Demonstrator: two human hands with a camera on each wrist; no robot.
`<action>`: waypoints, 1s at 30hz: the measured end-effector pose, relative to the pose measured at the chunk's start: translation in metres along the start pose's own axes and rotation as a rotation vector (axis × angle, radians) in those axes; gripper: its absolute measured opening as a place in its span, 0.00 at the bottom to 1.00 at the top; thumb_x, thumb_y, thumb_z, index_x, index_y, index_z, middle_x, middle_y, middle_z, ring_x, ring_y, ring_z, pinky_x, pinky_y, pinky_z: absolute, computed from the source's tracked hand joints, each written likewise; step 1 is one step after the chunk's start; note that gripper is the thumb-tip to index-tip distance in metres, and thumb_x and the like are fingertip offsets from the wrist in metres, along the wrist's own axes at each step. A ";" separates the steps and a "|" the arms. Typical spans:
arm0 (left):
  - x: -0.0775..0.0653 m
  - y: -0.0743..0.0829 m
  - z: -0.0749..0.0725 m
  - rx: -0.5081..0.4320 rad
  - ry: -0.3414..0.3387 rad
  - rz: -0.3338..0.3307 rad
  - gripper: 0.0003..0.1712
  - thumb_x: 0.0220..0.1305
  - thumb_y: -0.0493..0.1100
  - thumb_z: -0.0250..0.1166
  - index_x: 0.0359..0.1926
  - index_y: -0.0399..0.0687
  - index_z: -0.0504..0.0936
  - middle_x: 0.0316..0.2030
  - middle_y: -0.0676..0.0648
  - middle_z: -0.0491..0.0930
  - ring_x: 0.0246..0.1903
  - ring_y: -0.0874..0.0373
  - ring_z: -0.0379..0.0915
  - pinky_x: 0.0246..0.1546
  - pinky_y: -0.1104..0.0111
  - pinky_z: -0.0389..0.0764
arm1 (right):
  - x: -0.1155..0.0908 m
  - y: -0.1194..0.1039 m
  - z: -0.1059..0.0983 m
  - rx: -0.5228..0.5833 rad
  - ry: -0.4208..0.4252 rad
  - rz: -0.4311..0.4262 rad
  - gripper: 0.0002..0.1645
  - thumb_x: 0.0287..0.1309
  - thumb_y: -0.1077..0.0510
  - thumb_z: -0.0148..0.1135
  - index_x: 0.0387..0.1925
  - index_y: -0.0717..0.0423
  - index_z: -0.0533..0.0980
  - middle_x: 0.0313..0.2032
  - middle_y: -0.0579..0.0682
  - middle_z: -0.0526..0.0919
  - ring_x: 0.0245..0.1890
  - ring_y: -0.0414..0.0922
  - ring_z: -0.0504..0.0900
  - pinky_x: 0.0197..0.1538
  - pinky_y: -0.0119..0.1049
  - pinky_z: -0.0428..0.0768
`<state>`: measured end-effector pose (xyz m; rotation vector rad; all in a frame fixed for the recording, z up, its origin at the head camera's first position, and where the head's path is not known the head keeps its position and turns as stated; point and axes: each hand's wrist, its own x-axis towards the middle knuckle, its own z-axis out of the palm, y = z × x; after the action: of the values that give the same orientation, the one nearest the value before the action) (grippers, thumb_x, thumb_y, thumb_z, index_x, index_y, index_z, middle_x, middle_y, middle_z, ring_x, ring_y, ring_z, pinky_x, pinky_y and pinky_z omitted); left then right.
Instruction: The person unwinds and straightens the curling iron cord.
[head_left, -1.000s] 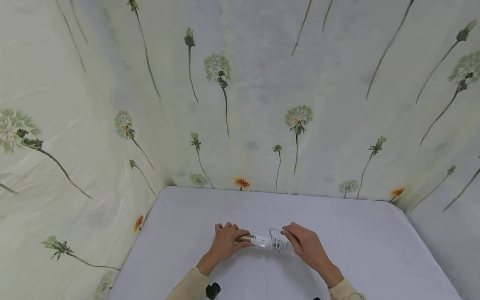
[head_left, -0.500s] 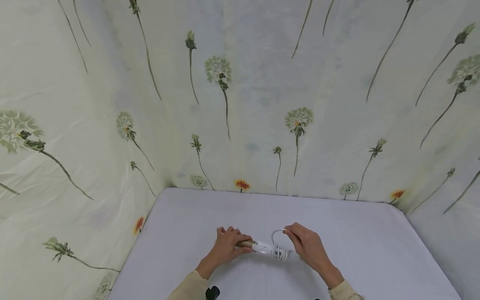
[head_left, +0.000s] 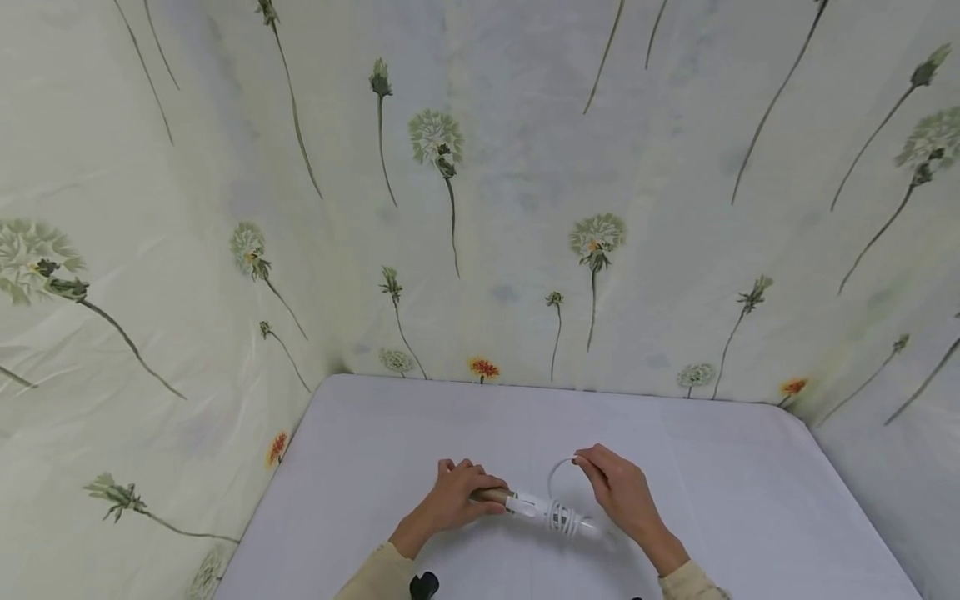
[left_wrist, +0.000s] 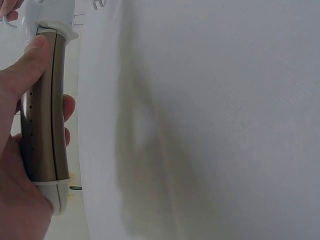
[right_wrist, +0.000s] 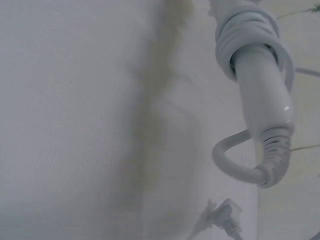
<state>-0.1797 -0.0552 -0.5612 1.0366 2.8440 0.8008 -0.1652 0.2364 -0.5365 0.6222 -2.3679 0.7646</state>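
Observation:
A hair straightener with a white handle and bronze arms is held above the table, tilted with its handle end toward the lower right. My left hand grips the bronze part, thumb along one side and fingertips showing on the other. White cord is wound in several turns around the handle. One strand arcs up from these coils to my right hand, which pinches it between thumb and fingers. In the right wrist view, the cord leaves the handle through a ribbed sleeve, and the plug shows low down.
A white-covered table lies beneath both hands. Fabric printed with dandelions rises behind it and at the sides. A small black object shows beside the left sleeve at the lower edge.
The straightener's handle end has swung down toward the person. Both hands have shifted slightly right, and the strand between the coils and the right hand has grown longer.

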 end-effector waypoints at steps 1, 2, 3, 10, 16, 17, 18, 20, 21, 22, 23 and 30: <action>0.000 0.000 -0.001 -0.016 -0.008 0.002 0.19 0.57 0.64 0.61 0.48 0.70 0.82 0.33 0.63 0.79 0.32 0.69 0.61 0.39 0.62 0.49 | 0.000 0.002 0.000 0.004 0.001 0.004 0.09 0.53 0.66 0.66 0.33 0.48 0.80 0.26 0.36 0.77 0.20 0.25 0.62 0.26 0.18 0.63; 0.000 0.001 -0.001 -0.029 -0.017 0.004 0.20 0.57 0.64 0.61 0.48 0.70 0.82 0.33 0.63 0.79 0.32 0.69 0.62 0.40 0.62 0.49 | 0.000 0.004 0.000 0.007 0.001 0.010 0.09 0.53 0.66 0.66 0.33 0.48 0.81 0.26 0.36 0.77 0.20 0.25 0.62 0.26 0.18 0.63; 0.000 0.001 -0.002 -0.042 -0.026 0.005 0.20 0.57 0.64 0.61 0.49 0.69 0.82 0.33 0.63 0.79 0.33 0.70 0.62 0.40 0.62 0.50 | 0.000 0.005 0.000 0.009 0.001 0.013 0.09 0.54 0.65 0.65 0.34 0.48 0.81 0.26 0.36 0.78 0.20 0.25 0.62 0.26 0.18 0.63; -0.001 0.003 -0.008 -0.121 -0.065 0.024 0.21 0.57 0.63 0.62 0.50 0.67 0.82 0.34 0.63 0.80 0.32 0.69 0.61 0.39 0.63 0.49 | -0.001 0.015 0.001 0.020 0.008 0.013 0.09 0.53 0.66 0.65 0.33 0.50 0.81 0.26 0.37 0.79 0.20 0.25 0.62 0.25 0.18 0.62; -0.001 0.001 -0.006 -0.171 -0.069 0.070 0.20 0.58 0.62 0.61 0.51 0.68 0.81 0.34 0.64 0.80 0.31 0.70 0.60 0.37 0.65 0.49 | -0.005 0.020 0.005 0.005 -0.023 0.050 0.07 0.55 0.65 0.65 0.33 0.48 0.81 0.27 0.38 0.81 0.21 0.25 0.65 0.25 0.22 0.65; -0.001 0.000 -0.006 -0.178 -0.072 0.071 0.20 0.58 0.62 0.61 0.51 0.68 0.81 0.34 0.65 0.80 0.31 0.70 0.60 0.37 0.65 0.49 | -0.006 0.020 0.006 0.005 -0.036 0.069 0.07 0.56 0.64 0.64 0.33 0.48 0.81 0.27 0.38 0.81 0.20 0.26 0.65 0.24 0.23 0.66; -0.001 0.000 -0.005 -0.188 -0.076 0.067 0.20 0.58 0.62 0.61 0.51 0.68 0.81 0.34 0.65 0.79 0.31 0.70 0.59 0.37 0.65 0.49 | -0.007 0.019 0.007 0.004 -0.045 0.088 0.06 0.56 0.63 0.64 0.32 0.47 0.81 0.27 0.38 0.82 0.20 0.25 0.65 0.24 0.24 0.66; -0.001 0.000 -0.005 -0.198 -0.081 0.062 0.21 0.58 0.63 0.61 0.52 0.68 0.81 0.34 0.65 0.79 0.31 0.70 0.59 0.37 0.66 0.48 | -0.009 0.019 0.009 0.003 -0.065 0.126 0.05 0.57 0.61 0.64 0.32 0.47 0.81 0.27 0.38 0.82 0.20 0.25 0.65 0.24 0.25 0.67; -0.001 0.000 -0.006 -0.201 -0.083 0.059 0.21 0.58 0.63 0.61 0.52 0.68 0.80 0.34 0.65 0.79 0.31 0.70 0.59 0.38 0.66 0.49 | -0.010 0.018 0.011 0.000 -0.074 0.143 0.04 0.58 0.61 0.64 0.33 0.47 0.81 0.28 0.38 0.82 0.20 0.25 0.65 0.24 0.25 0.67; -0.001 0.001 -0.006 -0.204 -0.082 0.055 0.21 0.58 0.63 0.61 0.52 0.68 0.80 0.34 0.65 0.79 0.31 0.70 0.60 0.38 0.65 0.49 | -0.010 0.018 0.012 0.003 -0.084 0.159 0.04 0.58 0.60 0.63 0.33 0.47 0.81 0.28 0.38 0.83 0.20 0.25 0.66 0.24 0.25 0.68; -0.001 0.001 -0.006 -0.204 -0.079 0.054 0.21 0.58 0.63 0.61 0.52 0.68 0.80 0.34 0.65 0.79 0.31 0.70 0.60 0.38 0.65 0.49 | -0.011 0.018 0.013 0.004 -0.093 0.175 0.04 0.59 0.60 0.63 0.33 0.47 0.81 0.28 0.39 0.83 0.21 0.25 0.67 0.24 0.26 0.68; -0.002 -0.001 -0.007 -0.202 -0.041 0.059 0.20 0.58 0.60 0.62 0.52 0.67 0.80 0.35 0.64 0.80 0.31 0.70 0.59 0.37 0.66 0.49 | -0.020 0.014 0.021 -0.028 -0.160 0.287 0.04 0.59 0.59 0.62 0.35 0.51 0.82 0.29 0.43 0.85 0.22 0.29 0.72 0.27 0.28 0.71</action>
<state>-0.1799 -0.0604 -0.5555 1.0981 2.6428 1.0331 -0.1665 0.2376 -0.5683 0.3450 -2.6470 0.8280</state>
